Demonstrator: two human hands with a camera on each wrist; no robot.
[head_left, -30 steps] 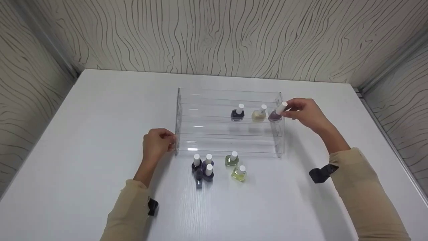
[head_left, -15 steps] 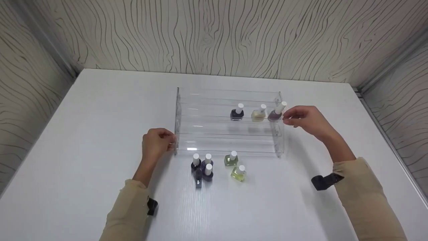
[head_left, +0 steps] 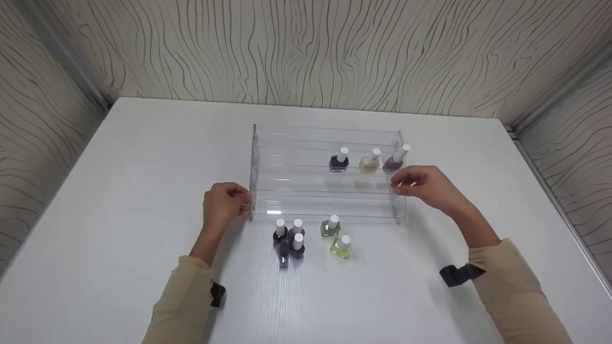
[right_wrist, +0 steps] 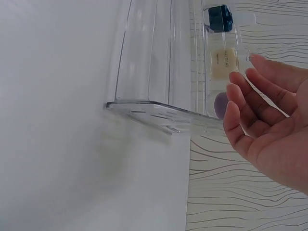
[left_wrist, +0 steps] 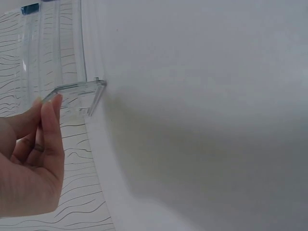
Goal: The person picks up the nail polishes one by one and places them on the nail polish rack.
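Note:
A clear acrylic tiered rack [head_left: 330,193] stands on the table, its left side panel pinched between the thumb and fingers of my left hand [head_left: 224,205]. On one of its tiers, towards the right, sit a dark nail polish bottle [head_left: 339,163], a cream one [head_left: 369,165] and a mauve one [head_left: 393,165], all white-capped. My right hand [head_left: 425,188] hovers at the rack's right end, just below the mauve bottle, holding nothing. In the right wrist view its fingers [right_wrist: 240,86] are loosely bent and apart from the bottles.
In front of the rack stand several dark nail polish bottles [head_left: 297,249] in a cluster, one lying or tilted. Beside them are a green bottle [head_left: 330,229] and a yellow-green bottle [head_left: 341,248]. A wood-grain patterned wall [head_left: 306,52] rises behind the white table [head_left: 158,143].
My right hand has let go of the mauve bottle, drawn back slightly, then come down and left in front of the rack's right end. My left hand keeps its place.

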